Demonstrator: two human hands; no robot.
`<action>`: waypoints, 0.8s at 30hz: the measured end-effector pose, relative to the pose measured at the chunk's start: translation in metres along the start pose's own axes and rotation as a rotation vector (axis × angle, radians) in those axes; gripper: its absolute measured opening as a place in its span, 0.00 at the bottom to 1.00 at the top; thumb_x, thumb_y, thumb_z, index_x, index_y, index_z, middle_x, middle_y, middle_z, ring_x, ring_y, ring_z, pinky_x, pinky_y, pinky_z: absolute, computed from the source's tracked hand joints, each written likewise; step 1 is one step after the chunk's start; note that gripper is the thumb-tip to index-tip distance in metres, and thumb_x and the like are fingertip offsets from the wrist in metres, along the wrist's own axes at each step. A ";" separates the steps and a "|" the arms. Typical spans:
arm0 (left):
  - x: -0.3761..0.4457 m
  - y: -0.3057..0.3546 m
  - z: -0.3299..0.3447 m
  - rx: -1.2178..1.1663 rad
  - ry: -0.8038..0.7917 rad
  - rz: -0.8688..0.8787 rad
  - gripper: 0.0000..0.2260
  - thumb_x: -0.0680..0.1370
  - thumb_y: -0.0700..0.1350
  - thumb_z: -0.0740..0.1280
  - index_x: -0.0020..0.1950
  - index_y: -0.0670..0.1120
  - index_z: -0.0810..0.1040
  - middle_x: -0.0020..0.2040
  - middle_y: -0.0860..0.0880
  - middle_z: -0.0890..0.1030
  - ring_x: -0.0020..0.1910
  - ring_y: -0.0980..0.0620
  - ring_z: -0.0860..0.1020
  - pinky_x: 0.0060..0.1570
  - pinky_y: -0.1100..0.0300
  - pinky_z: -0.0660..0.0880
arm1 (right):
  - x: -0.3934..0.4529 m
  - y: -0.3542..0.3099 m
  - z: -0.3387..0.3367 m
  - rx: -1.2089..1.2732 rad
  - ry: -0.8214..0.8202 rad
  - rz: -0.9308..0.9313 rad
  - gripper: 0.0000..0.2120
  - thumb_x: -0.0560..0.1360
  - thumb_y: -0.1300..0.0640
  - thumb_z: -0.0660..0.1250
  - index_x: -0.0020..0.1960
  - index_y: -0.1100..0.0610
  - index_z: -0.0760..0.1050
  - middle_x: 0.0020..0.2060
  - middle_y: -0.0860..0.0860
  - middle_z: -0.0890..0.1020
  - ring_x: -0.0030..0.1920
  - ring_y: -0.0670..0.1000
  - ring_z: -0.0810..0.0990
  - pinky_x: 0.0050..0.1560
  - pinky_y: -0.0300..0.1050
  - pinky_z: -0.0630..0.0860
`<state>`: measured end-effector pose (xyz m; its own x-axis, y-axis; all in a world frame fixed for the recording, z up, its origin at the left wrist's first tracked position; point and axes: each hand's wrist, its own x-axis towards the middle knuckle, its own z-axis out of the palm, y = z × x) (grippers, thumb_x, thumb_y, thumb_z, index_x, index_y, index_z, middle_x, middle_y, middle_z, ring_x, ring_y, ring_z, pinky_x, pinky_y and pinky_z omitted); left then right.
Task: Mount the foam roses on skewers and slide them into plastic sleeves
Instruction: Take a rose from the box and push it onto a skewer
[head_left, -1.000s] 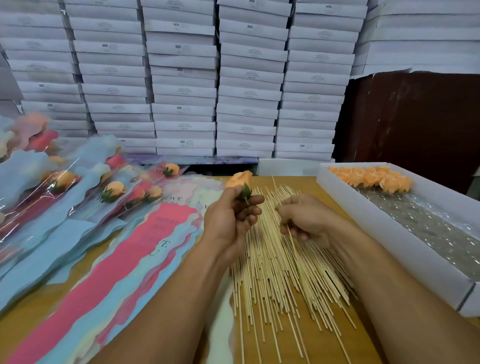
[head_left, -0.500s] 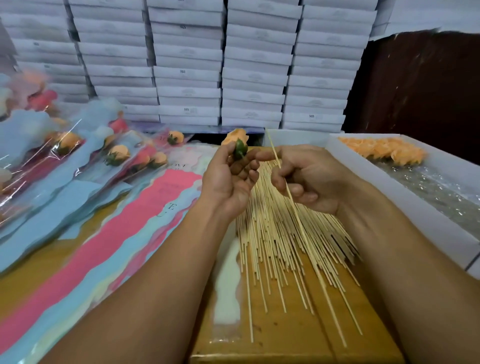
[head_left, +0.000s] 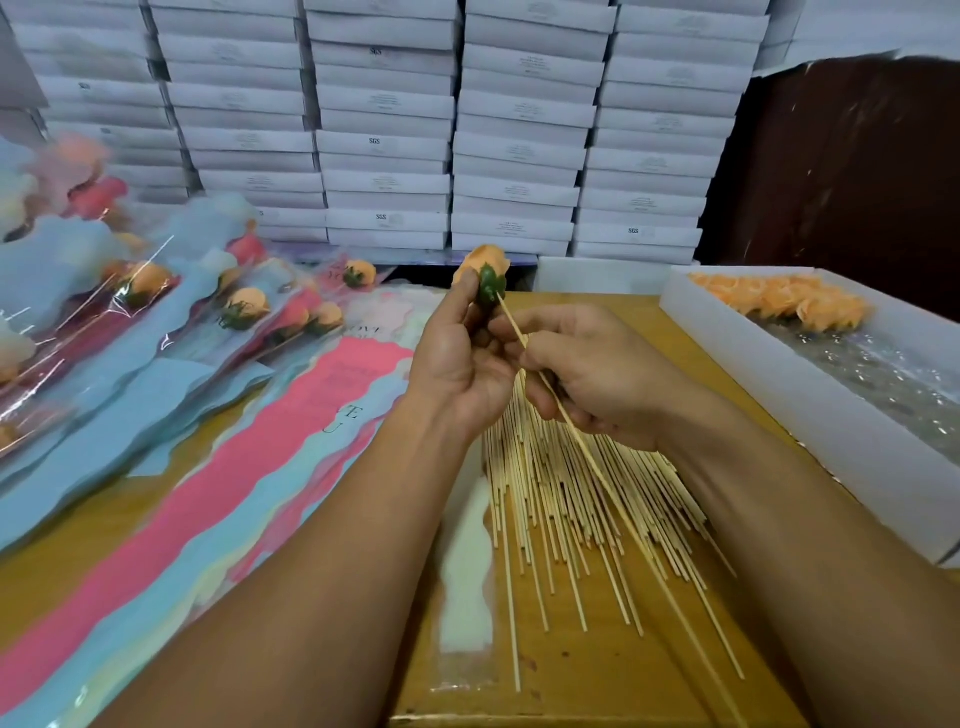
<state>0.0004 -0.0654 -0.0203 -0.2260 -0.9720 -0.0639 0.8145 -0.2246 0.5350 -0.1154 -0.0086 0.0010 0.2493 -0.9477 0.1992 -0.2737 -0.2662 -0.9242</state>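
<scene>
The left hand (head_left: 457, 364) pinches a soft orange foam rose (head_left: 480, 262) by its green calyx, raised above the cardboard box (head_left: 571, 675). The right hand (head_left: 597, 374) grips a thin bamboo skewer (head_left: 597, 467), its tip touching the calyx. Loose skewers (head_left: 545, 493) fan out below. Glossy plastic sleeves (head_left: 208, 467) lie left; their lower ends are cut off.
</scene>
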 end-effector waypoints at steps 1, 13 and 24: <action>0.000 0.000 0.000 0.000 0.003 0.008 0.11 0.81 0.49 0.66 0.51 0.41 0.78 0.33 0.48 0.73 0.35 0.53 0.70 0.51 0.59 0.69 | 0.000 0.001 0.001 -0.016 -0.003 -0.021 0.16 0.79 0.65 0.57 0.53 0.49 0.80 0.22 0.55 0.72 0.18 0.48 0.61 0.19 0.34 0.57; 0.001 0.000 -0.001 0.004 0.024 0.027 0.12 0.81 0.49 0.65 0.46 0.41 0.77 0.35 0.47 0.71 0.35 0.53 0.68 0.46 0.60 0.67 | 0.001 0.001 0.001 -0.071 -0.027 -0.092 0.23 0.75 0.56 0.57 0.46 0.26 0.78 0.20 0.54 0.73 0.21 0.53 0.65 0.27 0.46 0.61; 0.002 0.000 -0.001 -0.049 0.018 0.038 0.10 0.82 0.48 0.65 0.48 0.41 0.76 0.38 0.47 0.73 0.36 0.54 0.70 0.53 0.60 0.67 | -0.003 -0.005 0.000 -0.069 -0.012 -0.068 0.30 0.80 0.60 0.58 0.44 0.21 0.75 0.21 0.55 0.74 0.24 0.55 0.66 0.27 0.45 0.62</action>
<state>0.0001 -0.0676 -0.0217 -0.1849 -0.9809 -0.0597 0.8477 -0.1899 0.4953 -0.1154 -0.0043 0.0047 0.2803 -0.9250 0.2565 -0.3192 -0.3418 -0.8839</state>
